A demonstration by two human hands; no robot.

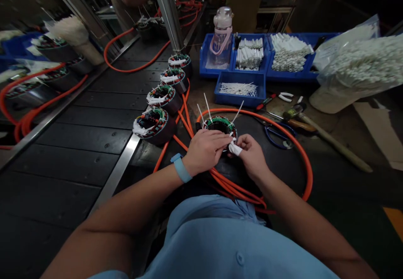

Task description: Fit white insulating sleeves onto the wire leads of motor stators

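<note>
Left hand (206, 149), fingers curled, rests on the near rim of a round, green-wound motor stator ring (219, 125); the ring lies flat just beyond both hands. Right hand (252, 155) pinches a small white sleeve (235, 148), apparently paper, at the ring's right edge. White cable ties (208, 107) stand upward from the ring. Thick orange cable (307, 165) loops around it. Right of the right hand: blue-handled scissors (277, 136).
</note>
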